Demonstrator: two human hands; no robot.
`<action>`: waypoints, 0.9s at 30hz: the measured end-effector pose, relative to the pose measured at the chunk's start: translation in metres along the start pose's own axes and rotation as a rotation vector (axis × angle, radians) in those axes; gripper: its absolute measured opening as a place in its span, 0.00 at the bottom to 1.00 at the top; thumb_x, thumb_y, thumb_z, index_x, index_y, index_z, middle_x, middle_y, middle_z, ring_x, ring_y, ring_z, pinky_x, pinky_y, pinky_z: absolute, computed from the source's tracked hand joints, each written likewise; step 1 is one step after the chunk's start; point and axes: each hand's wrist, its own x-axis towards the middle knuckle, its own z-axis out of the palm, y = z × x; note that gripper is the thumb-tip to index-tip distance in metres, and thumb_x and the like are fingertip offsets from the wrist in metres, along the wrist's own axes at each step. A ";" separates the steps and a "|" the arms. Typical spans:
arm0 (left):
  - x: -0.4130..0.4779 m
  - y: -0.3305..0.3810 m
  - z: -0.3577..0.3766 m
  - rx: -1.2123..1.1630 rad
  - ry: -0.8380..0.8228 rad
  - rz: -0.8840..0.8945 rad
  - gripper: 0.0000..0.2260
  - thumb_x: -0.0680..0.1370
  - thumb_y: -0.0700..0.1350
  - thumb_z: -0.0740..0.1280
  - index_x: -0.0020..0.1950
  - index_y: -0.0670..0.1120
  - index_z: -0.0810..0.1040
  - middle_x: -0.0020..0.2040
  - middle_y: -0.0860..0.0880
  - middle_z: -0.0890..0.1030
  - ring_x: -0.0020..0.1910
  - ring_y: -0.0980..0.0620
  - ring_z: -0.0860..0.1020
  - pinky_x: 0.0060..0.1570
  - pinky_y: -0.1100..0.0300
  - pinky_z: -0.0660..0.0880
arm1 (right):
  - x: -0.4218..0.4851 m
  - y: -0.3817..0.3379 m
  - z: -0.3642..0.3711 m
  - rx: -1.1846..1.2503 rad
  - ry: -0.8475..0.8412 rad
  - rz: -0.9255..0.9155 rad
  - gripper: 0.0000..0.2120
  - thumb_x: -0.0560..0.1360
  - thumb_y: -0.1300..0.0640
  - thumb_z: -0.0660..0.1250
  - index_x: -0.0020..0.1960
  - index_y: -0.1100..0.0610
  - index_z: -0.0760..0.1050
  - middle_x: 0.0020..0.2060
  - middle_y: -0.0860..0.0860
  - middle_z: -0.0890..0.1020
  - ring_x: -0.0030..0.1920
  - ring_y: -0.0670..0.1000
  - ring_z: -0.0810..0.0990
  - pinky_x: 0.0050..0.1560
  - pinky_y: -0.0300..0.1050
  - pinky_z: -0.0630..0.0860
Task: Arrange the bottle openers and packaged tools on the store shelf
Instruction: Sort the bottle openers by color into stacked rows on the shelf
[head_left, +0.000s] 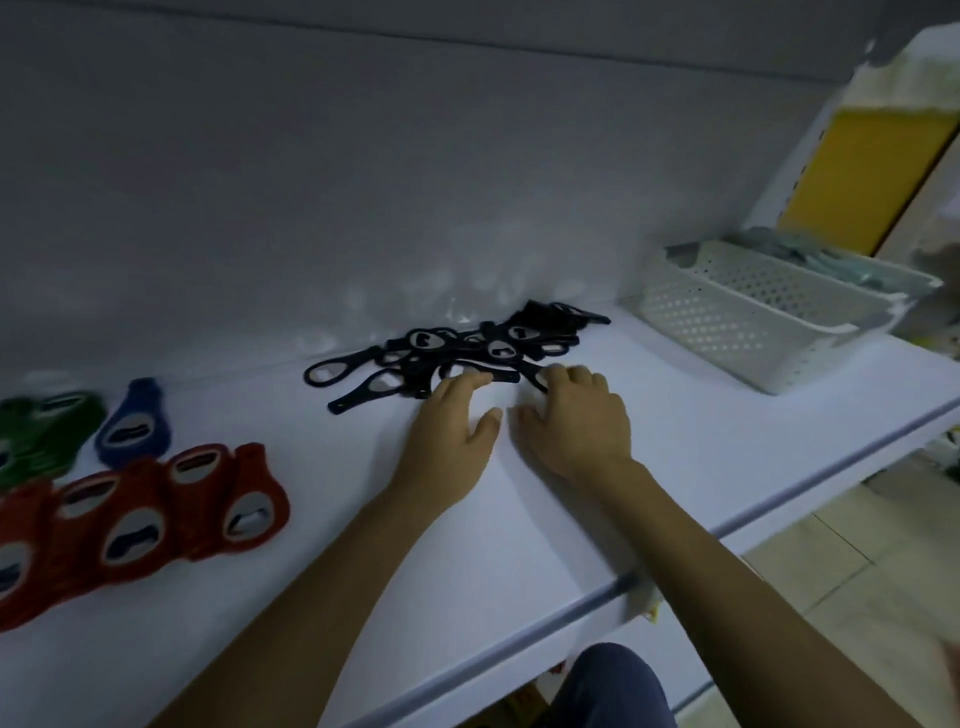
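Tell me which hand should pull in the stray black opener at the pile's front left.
Left. The left hand lies right beside the stray opener, fingertips on the pile. The right hand rests at the pile's right side and would likely have to cross over the left.

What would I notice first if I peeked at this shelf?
The left hand and right hand touch a tangled pile of black bottle openers in the middle of the shelf. Bright red bottle openers lie at the left, and a white basket sits at the right.
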 end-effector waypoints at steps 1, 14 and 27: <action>0.000 0.000 -0.002 -0.073 0.026 -0.040 0.16 0.79 0.40 0.64 0.67 0.43 0.71 0.64 0.48 0.74 0.62 0.52 0.72 0.60 0.63 0.68 | 0.009 -0.002 0.002 0.004 -0.004 0.032 0.25 0.78 0.46 0.58 0.71 0.56 0.63 0.67 0.56 0.69 0.66 0.58 0.67 0.64 0.52 0.65; 0.005 0.004 -0.006 -0.472 0.127 -0.260 0.09 0.81 0.47 0.59 0.60 0.50 0.74 0.48 0.56 0.79 0.44 0.57 0.81 0.46 0.59 0.78 | 0.015 -0.010 0.009 0.428 0.372 0.242 0.18 0.82 0.49 0.53 0.35 0.53 0.70 0.33 0.49 0.78 0.36 0.53 0.75 0.34 0.44 0.65; 0.018 0.003 -0.024 -0.909 0.290 -0.482 0.10 0.81 0.38 0.54 0.42 0.47 0.67 0.45 0.47 0.79 0.33 0.49 0.83 0.29 0.66 0.74 | 0.069 -0.015 0.026 0.175 -0.041 0.039 0.11 0.75 0.48 0.65 0.41 0.55 0.78 0.45 0.53 0.79 0.50 0.56 0.76 0.50 0.48 0.66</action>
